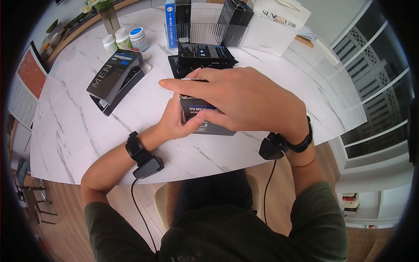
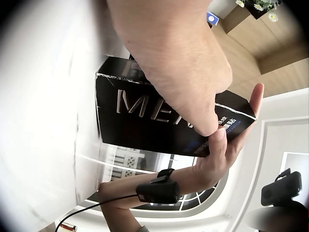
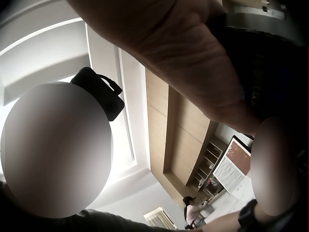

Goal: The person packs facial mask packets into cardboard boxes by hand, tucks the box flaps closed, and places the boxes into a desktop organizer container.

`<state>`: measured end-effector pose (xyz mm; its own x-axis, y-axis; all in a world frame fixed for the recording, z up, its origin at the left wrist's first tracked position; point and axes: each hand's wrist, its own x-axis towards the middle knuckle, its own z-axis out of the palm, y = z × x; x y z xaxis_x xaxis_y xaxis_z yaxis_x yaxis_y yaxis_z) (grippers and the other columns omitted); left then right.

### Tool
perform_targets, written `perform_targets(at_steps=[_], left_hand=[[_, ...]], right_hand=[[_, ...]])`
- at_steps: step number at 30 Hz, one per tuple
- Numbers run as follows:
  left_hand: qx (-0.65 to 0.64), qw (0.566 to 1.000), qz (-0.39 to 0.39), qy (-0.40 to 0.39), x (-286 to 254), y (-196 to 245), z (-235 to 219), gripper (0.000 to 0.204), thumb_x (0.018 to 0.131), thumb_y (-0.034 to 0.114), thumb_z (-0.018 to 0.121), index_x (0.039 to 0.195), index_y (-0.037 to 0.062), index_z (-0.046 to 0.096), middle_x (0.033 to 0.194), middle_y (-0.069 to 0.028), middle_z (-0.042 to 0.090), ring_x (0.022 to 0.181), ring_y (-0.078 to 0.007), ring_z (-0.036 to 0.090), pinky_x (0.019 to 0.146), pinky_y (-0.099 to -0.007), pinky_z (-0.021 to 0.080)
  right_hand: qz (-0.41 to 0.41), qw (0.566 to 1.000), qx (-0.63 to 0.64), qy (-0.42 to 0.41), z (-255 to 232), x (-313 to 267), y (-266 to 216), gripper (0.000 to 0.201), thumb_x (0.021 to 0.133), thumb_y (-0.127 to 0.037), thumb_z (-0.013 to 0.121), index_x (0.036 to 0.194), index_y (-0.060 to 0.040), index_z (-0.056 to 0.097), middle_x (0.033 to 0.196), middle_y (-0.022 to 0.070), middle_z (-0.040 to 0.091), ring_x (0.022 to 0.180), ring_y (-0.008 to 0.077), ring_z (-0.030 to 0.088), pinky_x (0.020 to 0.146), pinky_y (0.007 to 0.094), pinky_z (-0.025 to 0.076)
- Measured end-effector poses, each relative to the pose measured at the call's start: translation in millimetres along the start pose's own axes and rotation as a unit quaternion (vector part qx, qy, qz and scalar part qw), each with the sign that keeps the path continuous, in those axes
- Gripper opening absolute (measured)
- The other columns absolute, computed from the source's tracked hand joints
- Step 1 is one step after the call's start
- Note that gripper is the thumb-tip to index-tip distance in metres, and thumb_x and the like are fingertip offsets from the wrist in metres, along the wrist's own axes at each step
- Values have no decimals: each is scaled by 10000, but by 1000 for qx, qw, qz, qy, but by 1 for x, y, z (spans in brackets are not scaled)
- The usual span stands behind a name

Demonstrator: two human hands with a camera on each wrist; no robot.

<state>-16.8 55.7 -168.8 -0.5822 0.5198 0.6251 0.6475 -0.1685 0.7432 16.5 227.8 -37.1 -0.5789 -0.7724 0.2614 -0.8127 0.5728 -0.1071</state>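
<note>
A black box (image 1: 220, 130) with silver "MEN" lettering stands on the table in front of the person; the left wrist view shows its lettered side (image 2: 137, 113). The left hand (image 1: 173, 120) grips the box at its left side, thumb across the lettered face. Over its top arches the right hand (image 1: 248, 100), thumb on the near face at the top edge and fingers across the far side. The right hand hides much of the box top in the head view. Just beyond lie several black packets (image 1: 205, 51), stacked flat.
At the left a second black MEN box (image 1: 115, 76) lies with an opened, torn end. Behind it stand white bottles (image 1: 138, 40) and a flower vase (image 1: 110, 19). A clear organizer (image 1: 203, 32) holding upright boxes and a white paper bag (image 1: 275, 26) stand at the back.
</note>
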Motion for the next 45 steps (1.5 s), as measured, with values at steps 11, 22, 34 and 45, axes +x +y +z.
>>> perform_targets(at_steps=[11, 22, 34, 45], left_hand=[[-50, 991, -127, -8, -1, 2, -1, 808, 816, 205, 594, 1403, -27, 90, 1272, -169, 401, 1128, -212, 458, 929, -318, 390], [-26, 997, -62, -33, 5, 2, -3, 843, 816, 250, 612, 1408, 0, 67, 1240, -185, 442, 1051, -221, 521, 871, -322, 440], [3, 997, -72, -29, 4, 1, -1, 876, 777, 176, 678, 1419, 59, 94, 1163, -199, 519, 962, -251, 581, 830, -324, 450], [34, 999, -39, -16, 5, 0, -1, 827, 791, 243, 656, 1394, 27, 132, 1071, -216, 576, 905, -311, 612, 794, -347, 470]], right_hand=[[-18, 998, 11, 57, 11, 0, 13, 599, 713, -151, 635, 1291, -176, 480, 794, 90, 586, 607, 258, 583, 524, 314, 467], [2, 998, -5, 60, 7, -3, -1, 620, 725, -151, 626, 1320, -168, 453, 849, 84, 583, 632, 241, 580, 528, 309, 467], [50, 995, 57, -71, -23, -31, 11, 783, 775, -98, 636, 1429, -219, 222, 1294, 135, 430, 942, 330, 580, 760, 382, 506], [93, 984, -7, -149, -44, -17, -7, 790, 757, -176, 685, 1422, -179, 259, 1331, 130, 424, 1053, 342, 537, 847, 374, 474]])
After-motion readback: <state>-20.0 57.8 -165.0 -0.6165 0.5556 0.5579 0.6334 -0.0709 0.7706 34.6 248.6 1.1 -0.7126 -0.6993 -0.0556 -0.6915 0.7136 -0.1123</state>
